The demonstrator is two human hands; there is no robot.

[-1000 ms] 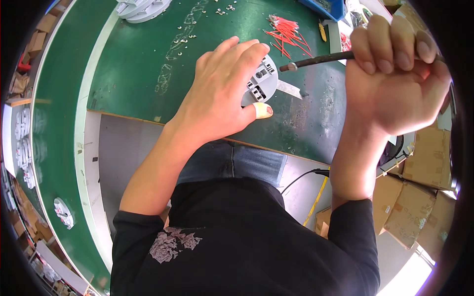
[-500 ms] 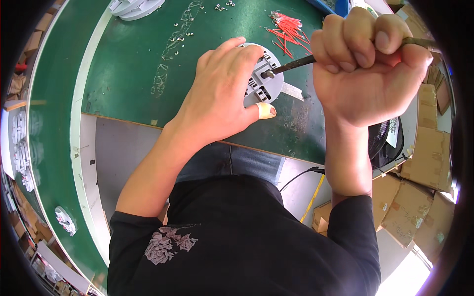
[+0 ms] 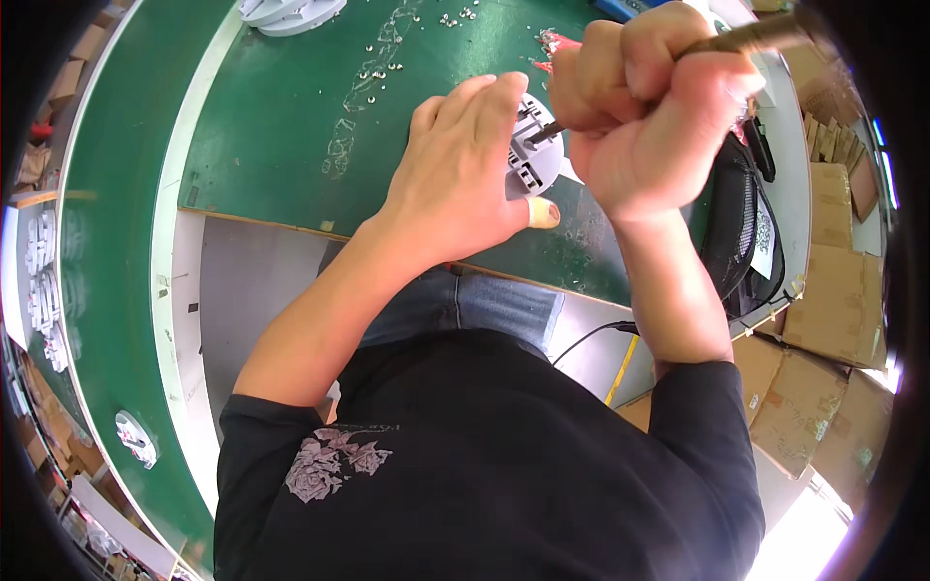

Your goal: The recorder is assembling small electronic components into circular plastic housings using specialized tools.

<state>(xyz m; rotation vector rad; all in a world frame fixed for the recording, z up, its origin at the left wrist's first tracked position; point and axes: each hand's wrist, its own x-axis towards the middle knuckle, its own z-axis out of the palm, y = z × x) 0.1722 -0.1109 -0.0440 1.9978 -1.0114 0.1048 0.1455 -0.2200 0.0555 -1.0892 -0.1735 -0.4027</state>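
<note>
A round grey plastic base with black slots and raised ribs sits near the front edge of the green bench. My left hand lies over its left side, fingers on the far rim and the taped thumb at the near rim, gripping it. In a raised fist, my right hand grips a long, thin, dark screwdriver, held at a slant. Its shaft comes out of the fist to the left, and the tip meets the middle of the base. Whether a screw sits under the tip is too small to tell.
Small silver screws are scattered at the far side of the bench. Red wires lie partly behind my right hand. More grey parts stand at the far left. A black mesh bag and cardboard boxes are on the right.
My right hand has moved left and toward the base, covering most of the red wires. The screwdriver tip now reaches into the base's middle. My left hand still grips the base.
</note>
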